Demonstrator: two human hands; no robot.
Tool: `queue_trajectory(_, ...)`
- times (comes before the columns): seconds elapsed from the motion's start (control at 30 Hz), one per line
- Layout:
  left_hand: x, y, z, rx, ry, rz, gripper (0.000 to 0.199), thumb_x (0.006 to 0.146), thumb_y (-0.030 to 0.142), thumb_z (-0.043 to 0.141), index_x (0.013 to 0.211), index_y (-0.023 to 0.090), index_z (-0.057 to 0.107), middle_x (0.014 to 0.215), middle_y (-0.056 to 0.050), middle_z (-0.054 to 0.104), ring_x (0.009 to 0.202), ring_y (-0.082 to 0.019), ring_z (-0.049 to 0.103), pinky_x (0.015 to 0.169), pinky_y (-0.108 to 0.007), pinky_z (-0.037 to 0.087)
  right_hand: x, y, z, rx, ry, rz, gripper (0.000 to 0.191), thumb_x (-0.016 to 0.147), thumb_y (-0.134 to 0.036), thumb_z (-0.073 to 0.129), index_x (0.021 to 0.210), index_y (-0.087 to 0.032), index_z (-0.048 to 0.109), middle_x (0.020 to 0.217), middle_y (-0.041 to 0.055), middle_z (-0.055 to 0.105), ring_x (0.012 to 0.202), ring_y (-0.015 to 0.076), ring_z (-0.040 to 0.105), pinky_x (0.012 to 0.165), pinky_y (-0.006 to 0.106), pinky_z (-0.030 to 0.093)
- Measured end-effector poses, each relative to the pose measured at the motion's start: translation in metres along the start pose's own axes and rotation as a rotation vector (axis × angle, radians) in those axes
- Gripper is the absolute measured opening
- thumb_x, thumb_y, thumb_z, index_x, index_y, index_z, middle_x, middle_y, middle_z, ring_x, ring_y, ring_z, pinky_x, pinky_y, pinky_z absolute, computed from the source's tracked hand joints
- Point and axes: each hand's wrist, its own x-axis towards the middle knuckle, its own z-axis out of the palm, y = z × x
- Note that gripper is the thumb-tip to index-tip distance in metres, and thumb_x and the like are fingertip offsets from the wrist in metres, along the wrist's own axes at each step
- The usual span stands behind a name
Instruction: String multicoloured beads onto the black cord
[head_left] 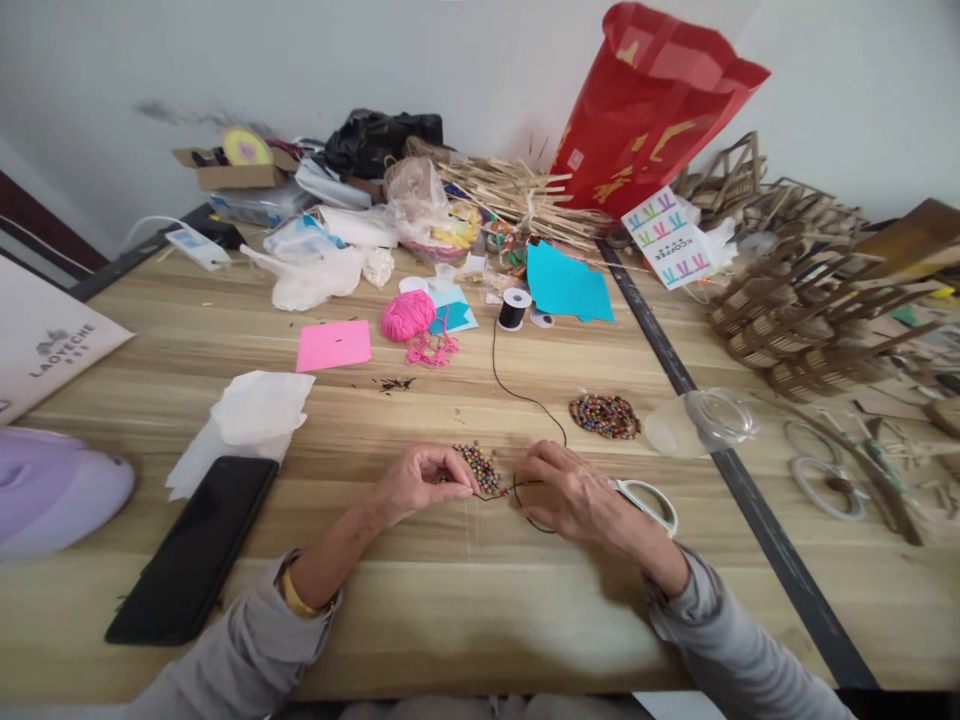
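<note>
Between my hands runs a thin black cord [491,497] with a few small beads on it. One end is pinched between the thumb and forefinger of my left hand [424,482]. My right hand [574,490] rests on the table with curved fingers at a loop of the same cord; whether it grips the cord is hidden. A loose pile of multicoloured beads [476,462] lies just behind the cord. From a black spool [514,310], cord trails forward to my right hand. White-handled scissors [652,503] lie partly under my right hand.
A heap of strung beads [604,416] sits behind my right hand. A black phone [195,550] and white paper [251,420] are at left, pink yarn [408,316] and blue sheets [566,283] further back. Small woven baskets [787,320] crowd the right, near a red bag [652,110].
</note>
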Motion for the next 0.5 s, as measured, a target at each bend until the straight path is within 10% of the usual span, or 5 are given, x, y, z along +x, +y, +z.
queue_trajectory(0.23,-0.005,0.005,0.003,0.061,-0.050,0.025,0.023,0.070,0.033,0.075,0.065,0.013,0.063,0.073,-0.006,0.071,0.071,-0.015,0.065,0.067,-0.026,0.049,-0.018,-0.009,0.014,-0.249,0.055,0.097,0.031,0.081,-0.024,0.062,0.110,-0.021,0.053,0.105,0.0097,0.058,0.096,0.0256,0.057,0.082,0.040,0.048)
queue_trajectory(0.5,-0.005,0.007,0.005,0.101,-0.104,0.060,0.027,0.071,0.036,0.075,0.065,0.013,0.063,0.071,-0.007,0.070,0.068,-0.015,0.064,0.067,-0.026,0.049,-0.015,0.019,0.016,-0.428,-0.041,0.155,0.008,0.085,-0.015,0.053,0.079,-0.022,0.052,0.074,0.0017,0.061,0.064,0.0154,0.057,0.054,0.028,0.036)
